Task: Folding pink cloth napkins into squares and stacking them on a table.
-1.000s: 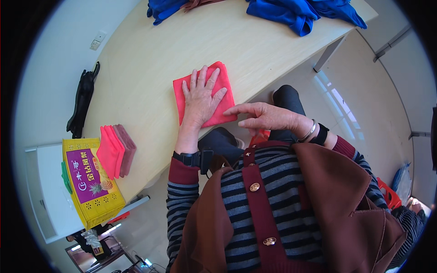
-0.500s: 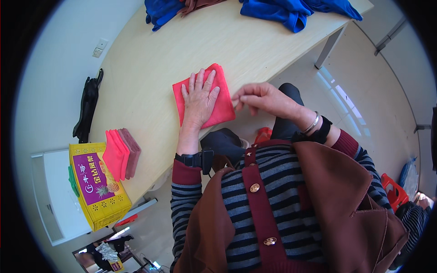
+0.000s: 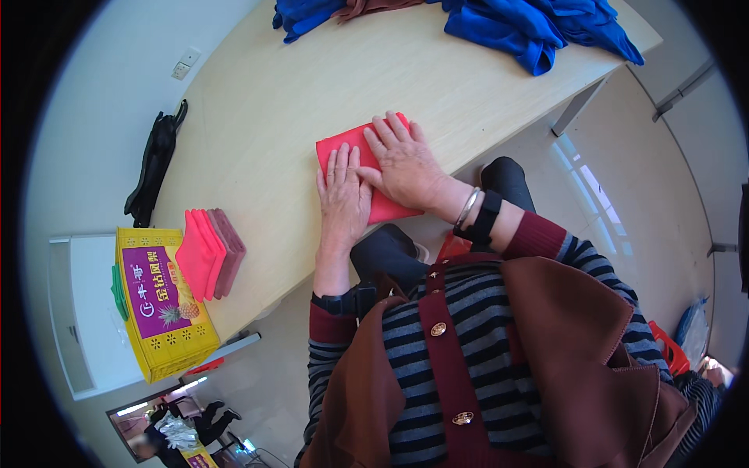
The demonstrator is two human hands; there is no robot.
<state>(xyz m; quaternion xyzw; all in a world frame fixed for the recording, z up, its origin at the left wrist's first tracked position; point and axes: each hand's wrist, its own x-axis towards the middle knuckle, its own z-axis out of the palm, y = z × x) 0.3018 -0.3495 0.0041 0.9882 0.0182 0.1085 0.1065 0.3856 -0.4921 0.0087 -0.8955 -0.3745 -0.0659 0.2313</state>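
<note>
The left hand (image 3: 343, 195) and right hand (image 3: 406, 168) lie flat, palms down with fingers outstretched, grasping nothing, on a folded red cloth (image 3: 388, 207) at the frame's centre. It rests on the pale desk (image 3: 265, 132). Blue fabric (image 3: 519, 35) lies heaped upper right; a yellow box (image 3: 168, 351) stands lower left.

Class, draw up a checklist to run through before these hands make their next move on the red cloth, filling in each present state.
1. Left hand flat on the red cloth: ok.
2. Right hand flat on it too: ok.
3. Blue fabric apart from the red cloth: ok.
4. Folded pink and brown cloths apart from both hands: ok.
5. Underside of the red cloth smooth: cannot tell, hidden.
</note>
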